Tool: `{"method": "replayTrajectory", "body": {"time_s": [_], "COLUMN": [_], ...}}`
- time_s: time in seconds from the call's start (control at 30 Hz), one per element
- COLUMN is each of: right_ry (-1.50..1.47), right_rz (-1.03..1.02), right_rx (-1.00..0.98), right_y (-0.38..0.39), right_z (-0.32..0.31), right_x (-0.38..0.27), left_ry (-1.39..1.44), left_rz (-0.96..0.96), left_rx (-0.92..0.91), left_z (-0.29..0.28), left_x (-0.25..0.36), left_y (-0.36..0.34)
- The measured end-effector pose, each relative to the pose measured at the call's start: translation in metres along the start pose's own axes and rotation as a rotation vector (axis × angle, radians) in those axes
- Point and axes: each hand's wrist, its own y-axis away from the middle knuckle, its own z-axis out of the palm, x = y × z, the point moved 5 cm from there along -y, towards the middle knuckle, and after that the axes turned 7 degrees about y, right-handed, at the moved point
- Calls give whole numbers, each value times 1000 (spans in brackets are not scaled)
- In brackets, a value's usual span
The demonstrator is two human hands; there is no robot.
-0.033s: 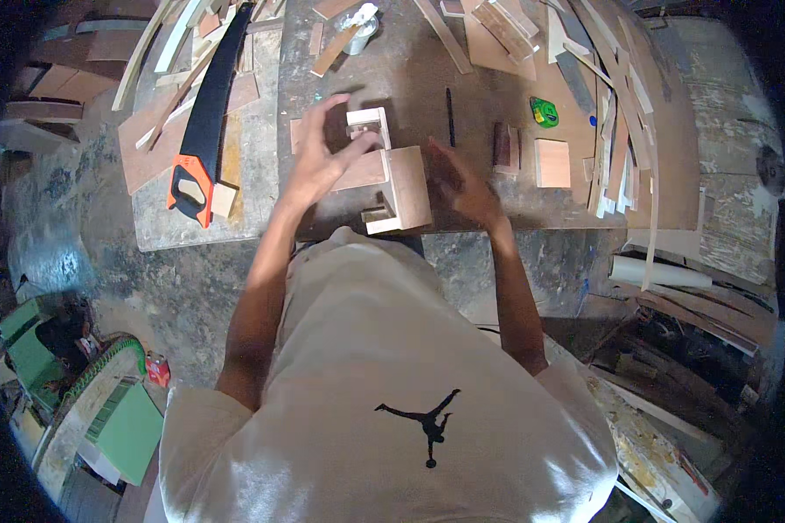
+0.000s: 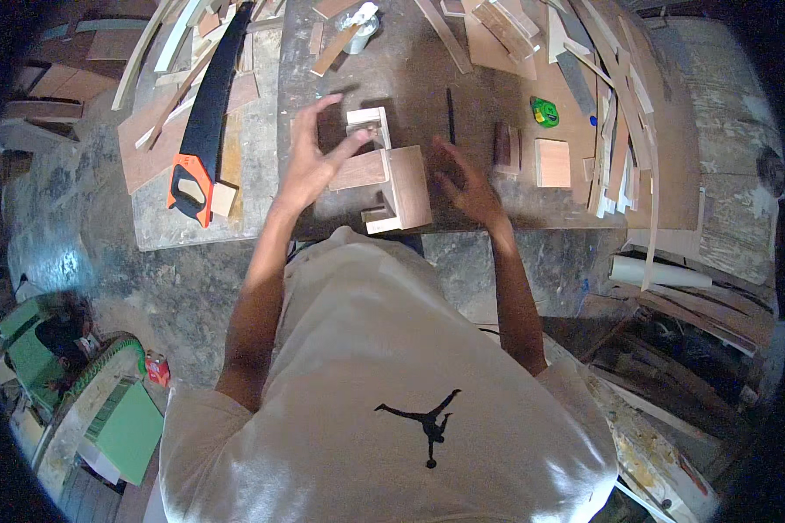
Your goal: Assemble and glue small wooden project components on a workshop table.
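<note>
A small wooden assembly [image 2: 412, 187] of joined boards lies near the front edge of the workbench, with pale edges and a reddish-brown face. My left hand [image 2: 312, 166] is open at its left side, thumb and fingers spread apart. The thumb tip overlaps the assembly's far end; whether it touches I cannot tell. On the other side, my right hand [image 2: 471, 189] hovers open with nothing in it, a small gap from the wood. A thin black stick, perhaps a pencil [image 2: 451, 116], lies just beyond that hand.
To the left lies a handsaw [image 2: 205, 131] with an orange and black handle. A green tape measure [image 2: 544, 112] and a square wooden block [image 2: 553, 163] are to the right. Farther back stands a glue-smeared can [image 2: 362, 35]. Wood strips [image 2: 624, 113] pile up at both sides of the workbench [image 2: 323, 248].
My left hand has shifted slightly left, and my right hand's fingers have moved a little to the right. The wooden assembly stays in place.
</note>
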Motion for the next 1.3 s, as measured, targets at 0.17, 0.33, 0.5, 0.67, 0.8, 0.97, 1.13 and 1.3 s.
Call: {"method": "replayTrajectory", "body": {"time_s": [0.17, 0.33, 0.5, 0.67, 0.8, 0.97, 1.13, 1.3], "right_ry": [-113, -734, -1000, -1301, -936, 609, 850, 689], "right_rz": [137, 165, 152, 118, 121, -361, -370, -417], "right_rx": [397, 487, 352, -347, -516, 46, 74, 174], "right_y": [5, 4, 5, 0, 3, 5, 6, -1], "right_z": [-19, -24, -37, 41, 113, 101, 126, 138], "right_x": [17, 0, -83, -190, -212, -227, -229, -238], "left_ry": [-47, 68, 615, 1375, 1487, 976, 887, 848], "left_rz": [-59, -108, -26, -145, -26, -256, -238, -188], "left_rx": [177, 294, 272, 87, -184, 222, 380, 373], "left_z": [-51, -75, -70, -28, -21, -42, -45, -60], "left_x": [-20, -25, 3, 64, 103, 82, 85, 96], "left_y": [17, 33, 34, 34, 39, 56, 66, 74]}}
